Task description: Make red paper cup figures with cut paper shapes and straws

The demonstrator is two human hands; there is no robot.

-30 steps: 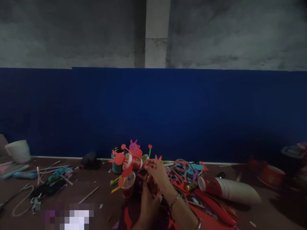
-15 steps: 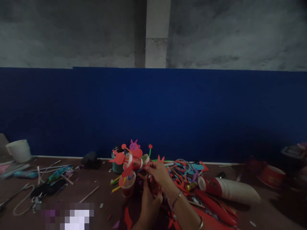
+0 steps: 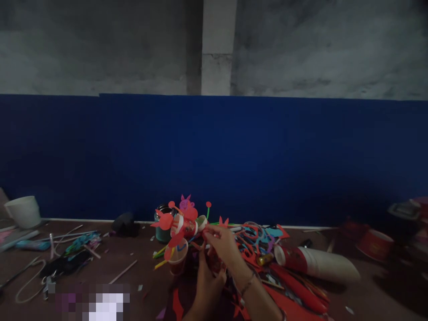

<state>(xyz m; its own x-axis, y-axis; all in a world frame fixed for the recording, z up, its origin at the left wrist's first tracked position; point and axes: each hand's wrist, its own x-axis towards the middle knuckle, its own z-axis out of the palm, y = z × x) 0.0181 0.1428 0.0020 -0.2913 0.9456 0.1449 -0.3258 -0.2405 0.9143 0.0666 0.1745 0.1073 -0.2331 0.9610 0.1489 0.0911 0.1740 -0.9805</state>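
Observation:
Low in the middle of the view, my left hand (image 3: 207, 283) is closed around a red paper cup (image 3: 215, 263), which my fingers and wrist partly hide. Just above it, my right hand (image 3: 223, 244) pinches a small red piece (image 3: 205, 233) by the cup's upper end; its shape is mostly covered. Left of my fingertips are joined red-and-white paper cups (image 3: 190, 228) with red paper cutouts (image 3: 165, 221) and a green stem topped by a red disc (image 3: 208, 204). An upright paper cup (image 3: 178, 259) with coloured sticks stands below them.
A dark glass jar (image 3: 162, 229) stands behind the cups. To the right lie coloured paper scraps (image 3: 256, 238), a stack of paper cups (image 3: 316, 264) and a long red packet (image 3: 297, 285). Further left are a white cup (image 3: 23, 211), a blue tube (image 3: 33, 245) and a cord (image 3: 30, 272).
The whole view has shifted slightly, so things sit a little further left. Both hands keep nearly the same hold, with the right fingertips still at the cup's upper end.

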